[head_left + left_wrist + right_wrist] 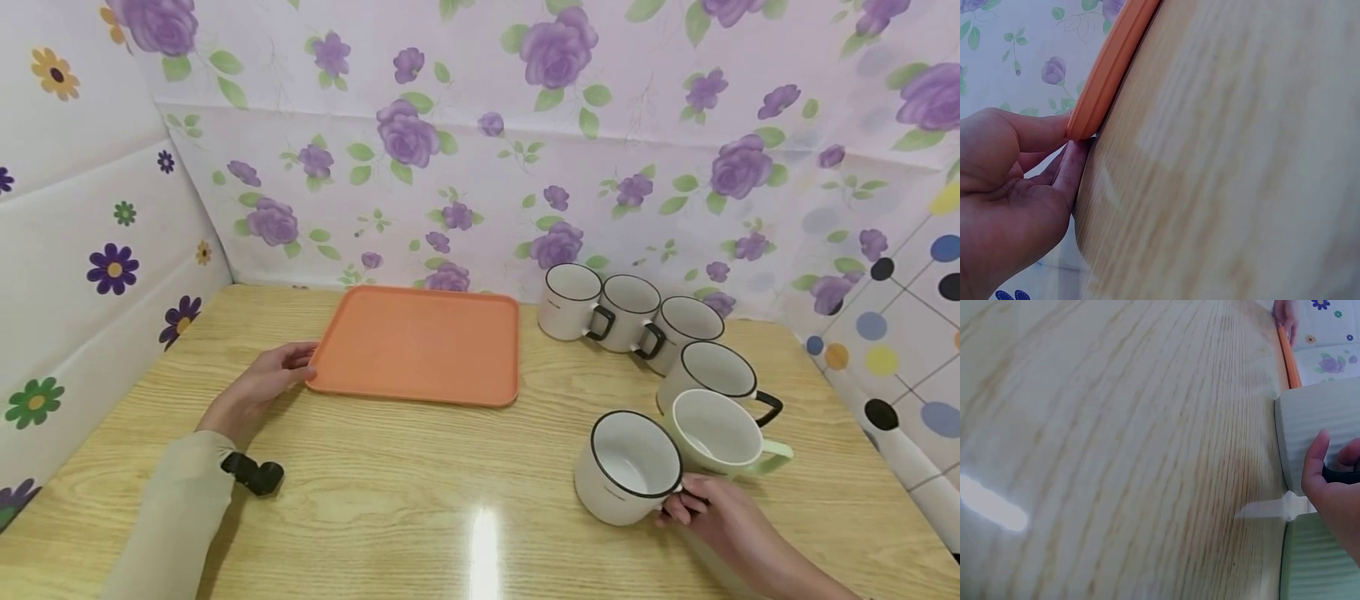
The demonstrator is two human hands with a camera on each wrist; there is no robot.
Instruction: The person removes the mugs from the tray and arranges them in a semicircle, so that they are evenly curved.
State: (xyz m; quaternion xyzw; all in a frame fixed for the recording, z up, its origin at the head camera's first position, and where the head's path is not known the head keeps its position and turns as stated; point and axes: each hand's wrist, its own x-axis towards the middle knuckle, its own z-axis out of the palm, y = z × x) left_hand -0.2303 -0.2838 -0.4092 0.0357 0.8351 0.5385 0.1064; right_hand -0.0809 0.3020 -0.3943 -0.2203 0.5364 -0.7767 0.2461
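My left hand [262,383] pinches the near left corner of an orange tray [420,346] lying on the table. In the left wrist view the thumb is on one side of the tray rim [1100,87] and the fingers are under it. With my right hand [723,521] I grip the black handle of a white mug [615,492] with a black rim. The mug is upright; I cannot tell whether its base touches the table. In the right wrist view, fingers curl round the handle [1342,477]. Just behind it stands a pale green mug [716,429], its handle turned right.
Several more white black-rimmed mugs stand in a curved line at the right, from the back mug [567,308] to the one beside the green mug [701,379]. Flowered cloth [480,167] rises behind the wooden table [390,492]. Patterned walls flank both sides.
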